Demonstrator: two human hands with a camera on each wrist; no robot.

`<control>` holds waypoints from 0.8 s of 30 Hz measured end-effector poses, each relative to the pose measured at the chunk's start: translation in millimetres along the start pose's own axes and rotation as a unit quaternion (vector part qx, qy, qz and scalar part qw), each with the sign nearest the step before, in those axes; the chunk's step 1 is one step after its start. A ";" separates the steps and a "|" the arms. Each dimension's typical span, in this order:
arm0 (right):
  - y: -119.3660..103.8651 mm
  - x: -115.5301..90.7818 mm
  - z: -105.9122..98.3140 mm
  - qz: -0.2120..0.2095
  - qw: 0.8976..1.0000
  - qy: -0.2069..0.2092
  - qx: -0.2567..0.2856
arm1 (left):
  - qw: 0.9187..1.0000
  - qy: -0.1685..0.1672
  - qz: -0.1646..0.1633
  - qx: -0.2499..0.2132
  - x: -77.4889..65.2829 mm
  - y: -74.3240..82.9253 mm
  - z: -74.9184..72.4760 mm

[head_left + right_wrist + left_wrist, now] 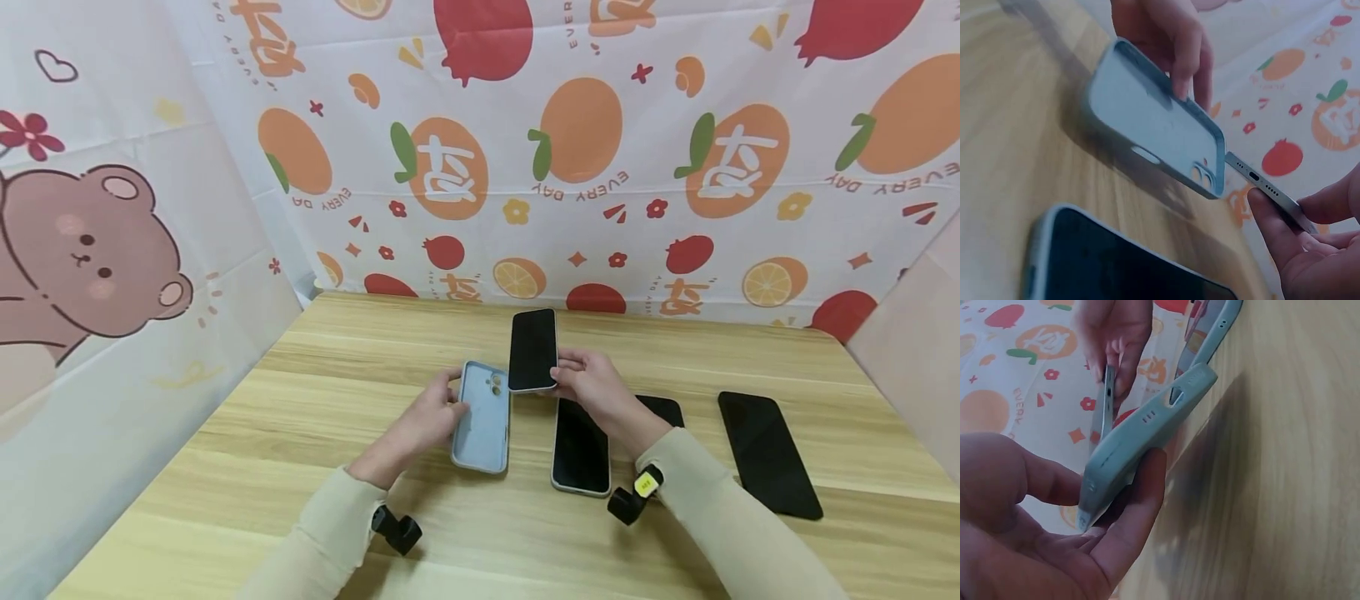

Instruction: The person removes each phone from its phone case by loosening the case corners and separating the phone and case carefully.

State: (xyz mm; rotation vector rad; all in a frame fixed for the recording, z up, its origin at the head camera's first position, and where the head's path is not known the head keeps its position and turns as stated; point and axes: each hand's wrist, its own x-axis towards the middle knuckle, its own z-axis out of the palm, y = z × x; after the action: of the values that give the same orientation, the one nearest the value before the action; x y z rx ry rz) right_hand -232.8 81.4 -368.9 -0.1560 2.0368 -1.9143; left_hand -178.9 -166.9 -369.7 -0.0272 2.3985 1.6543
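Observation:
A light-blue phone case (482, 425) is pinched along its left edge by my left hand (433, 408), thumb inside the rim. Its hollow inside and camera cutout show in the right wrist view, where the case (1147, 112) is held tilted above the table. My right hand (594, 387) grips a bare phone (533, 350) by its lower right side, black screen up. In the right wrist view, the phone (1266, 187) shows its end with the port, close to the case's camera corner; whether they touch I cannot tell.
Below my right hand lies a phone in a pale case (581, 454). Another dark phone (663, 408) is partly hidden behind my right wrist. Farther right a larger black phone (768, 454) lies on the wooden table (300, 483). A fruit-patterned cloth (510, 208) hangs behind.

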 end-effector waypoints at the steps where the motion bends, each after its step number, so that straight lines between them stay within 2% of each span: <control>1: 0.7 3.6 0.0 -0.002 1.000 0.001 -0.003 | 1.000 -0.002 0.001 0.005 0.1 -0.5 0.7; 7: 5.2 26.3 4.0 0.000 1.000 0.019 -0.007 | 0.997 -0.009 0.017 0.076 0.5 -3.3 3.5; 13: 8.1 42.4 9.1 0.003 0.999 0.035 -0.004 | 0.987 -0.017 0.041 0.155 1.4 -5.4 5.2; 18: 11.4 50.0 11.3 0.002 0.999 0.033 -0.013 | 0.979 -0.015 0.064 0.192 1.1 -4.4 7.6; 21: 15.3 54.1 11.9 0.000 0.999 0.034 -0.016 | 0.973 -0.004 0.071 0.218 0.4 -2.8 9.1; 24: 18.5 58.0 12.4 -0.004 0.998 0.041 -0.037 | 0.961 0.016 0.079 0.264 -1.5 -2.1 10.4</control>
State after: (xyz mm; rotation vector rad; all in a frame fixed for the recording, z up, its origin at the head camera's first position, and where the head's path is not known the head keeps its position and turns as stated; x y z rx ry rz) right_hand -280.4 53.4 -397.4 -0.1053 2.1655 -1.8789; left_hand -175.4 -158.2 -374.8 0.2341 2.8479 1.0176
